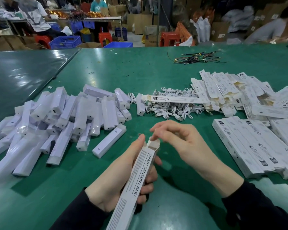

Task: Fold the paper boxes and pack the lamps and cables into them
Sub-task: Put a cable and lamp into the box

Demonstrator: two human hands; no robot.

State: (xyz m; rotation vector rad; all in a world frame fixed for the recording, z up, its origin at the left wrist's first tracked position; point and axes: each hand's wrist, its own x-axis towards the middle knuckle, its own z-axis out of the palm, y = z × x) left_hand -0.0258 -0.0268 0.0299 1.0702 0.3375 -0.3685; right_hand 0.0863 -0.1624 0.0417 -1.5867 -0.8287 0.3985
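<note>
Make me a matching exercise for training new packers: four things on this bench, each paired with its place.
Things:
1. lamps
2. cables
3. flat boxes
4. printed box

Places:
A. far right heap
B. in the left hand
C. left pile
D. middle of the green table

Pairs: 1-C, 2-D, 3-A, 4-B

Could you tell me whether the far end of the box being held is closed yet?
Not yet: the box has end flaps standing up, with the right hand touching one.
</note>
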